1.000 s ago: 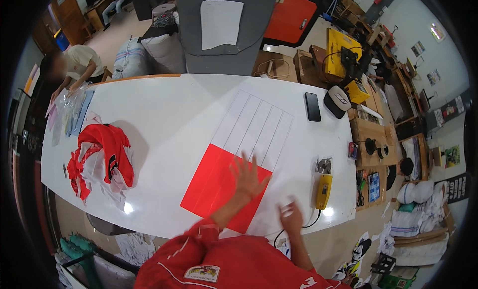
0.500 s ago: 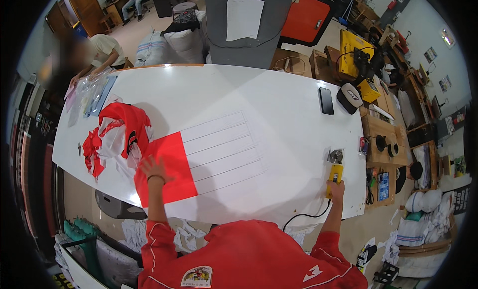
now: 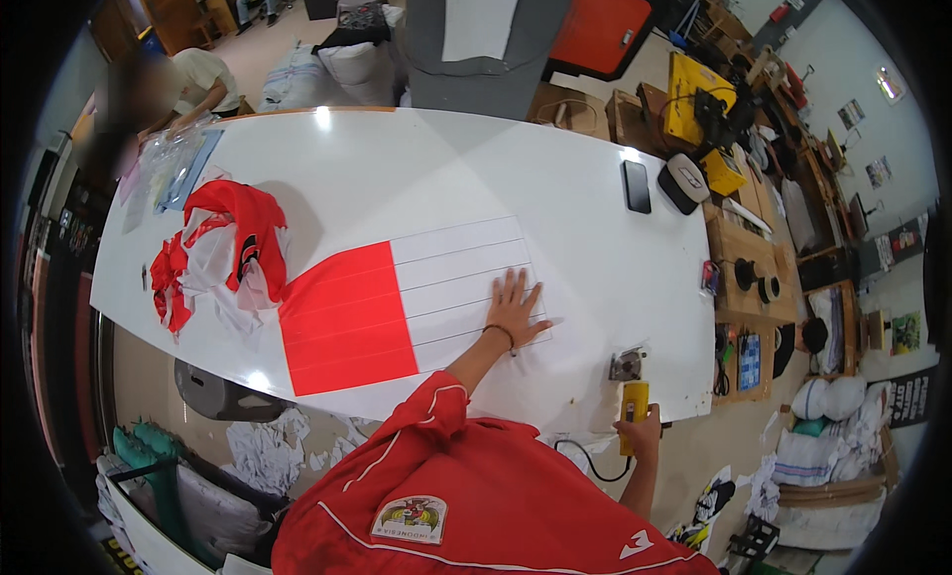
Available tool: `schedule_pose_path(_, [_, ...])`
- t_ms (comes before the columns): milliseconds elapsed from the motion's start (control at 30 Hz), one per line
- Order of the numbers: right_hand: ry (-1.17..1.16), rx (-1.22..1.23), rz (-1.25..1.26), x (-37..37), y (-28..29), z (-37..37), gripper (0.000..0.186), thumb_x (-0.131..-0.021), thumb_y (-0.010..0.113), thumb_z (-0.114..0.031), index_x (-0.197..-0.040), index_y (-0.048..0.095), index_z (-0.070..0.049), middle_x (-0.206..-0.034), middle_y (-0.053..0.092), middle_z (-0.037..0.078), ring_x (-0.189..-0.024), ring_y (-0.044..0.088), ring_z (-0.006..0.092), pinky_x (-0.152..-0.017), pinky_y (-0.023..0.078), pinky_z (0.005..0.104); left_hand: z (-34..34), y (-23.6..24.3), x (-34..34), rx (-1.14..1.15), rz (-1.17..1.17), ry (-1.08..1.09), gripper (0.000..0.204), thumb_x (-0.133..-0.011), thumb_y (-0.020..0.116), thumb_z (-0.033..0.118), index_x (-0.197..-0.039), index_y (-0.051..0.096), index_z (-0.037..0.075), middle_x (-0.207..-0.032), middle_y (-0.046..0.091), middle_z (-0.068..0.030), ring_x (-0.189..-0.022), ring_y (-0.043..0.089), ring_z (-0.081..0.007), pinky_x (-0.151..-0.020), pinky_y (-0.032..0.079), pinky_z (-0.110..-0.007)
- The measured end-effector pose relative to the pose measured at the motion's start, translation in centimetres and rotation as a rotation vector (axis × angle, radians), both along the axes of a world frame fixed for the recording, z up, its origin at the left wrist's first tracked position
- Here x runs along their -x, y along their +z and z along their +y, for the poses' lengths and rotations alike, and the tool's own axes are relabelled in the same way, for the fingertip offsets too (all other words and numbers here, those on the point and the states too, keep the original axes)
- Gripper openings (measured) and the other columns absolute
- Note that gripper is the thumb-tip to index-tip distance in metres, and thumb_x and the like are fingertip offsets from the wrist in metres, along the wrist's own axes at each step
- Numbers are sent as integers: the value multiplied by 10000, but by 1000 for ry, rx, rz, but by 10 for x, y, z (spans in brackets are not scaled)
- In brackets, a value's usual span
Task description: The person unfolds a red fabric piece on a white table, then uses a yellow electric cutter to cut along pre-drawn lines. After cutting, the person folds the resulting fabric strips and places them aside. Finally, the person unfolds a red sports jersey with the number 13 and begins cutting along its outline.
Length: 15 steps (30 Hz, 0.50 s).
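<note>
A red and white sheet (image 3: 345, 312) lies crosswise on the white table (image 3: 615, 278), ruled with parallel lines. My left hand (image 3: 511, 317) lies spread on its white part, fingers apart. To the right, near the table's front edge, my right hand (image 3: 643, 431) grips a yellow electric cutter (image 3: 633, 397) with a metal head and a black cord. Left of the sheet is a crumpled pile of red and white fabric (image 3: 228, 248).
Clear plastic packets (image 3: 169, 169) lie at the back left, where a co-worker (image 3: 198, 89) bends over the table. A phone (image 3: 636, 186) and a dark-and-pale case (image 3: 682, 183) sit at the back right. Beyond stand wooden workbenches (image 3: 754, 278) and yellow equipment (image 3: 694, 99).
The sheet has turned from slanting lengthwise to crosswise. My left hand has moved from its red part rightward to its white part. My right hand has closed on the cutter.
</note>
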State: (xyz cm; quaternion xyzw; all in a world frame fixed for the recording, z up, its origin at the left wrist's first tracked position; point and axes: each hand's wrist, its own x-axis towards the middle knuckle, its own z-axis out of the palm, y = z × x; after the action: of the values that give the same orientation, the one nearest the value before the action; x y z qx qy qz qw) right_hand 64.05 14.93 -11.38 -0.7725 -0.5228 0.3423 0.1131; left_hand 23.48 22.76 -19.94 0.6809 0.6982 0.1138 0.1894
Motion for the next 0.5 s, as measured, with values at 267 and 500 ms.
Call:
schedule_pose_path(267, [75, -39, 16, 7, 11, -82, 674, -683, 936, -231, -1247, 633, -20, -1097, 741, 219, -1030, 728, 414, -901, 570, 475, -21, -20, -6, -185, -331, 22, 765, -1064, 562, 553, -1682, 362, 148, -1766, 178, -254, -1635, 125, -479, -1300, 101, -665])
schedule_pose_path(500, [221, -27, -107, 26, 21, -101, 643, -725, 882, -194, -1272, 587, -30, -1129, 700, 245, -1085, 687, 444, -936, 542, 519, -168, -46, 185, 122, 401, 906, 809, -1076, 441, 655, -1701, 325, 155, -1775, 208, -214, -1620, 155, -507, -1292, 131, -670])
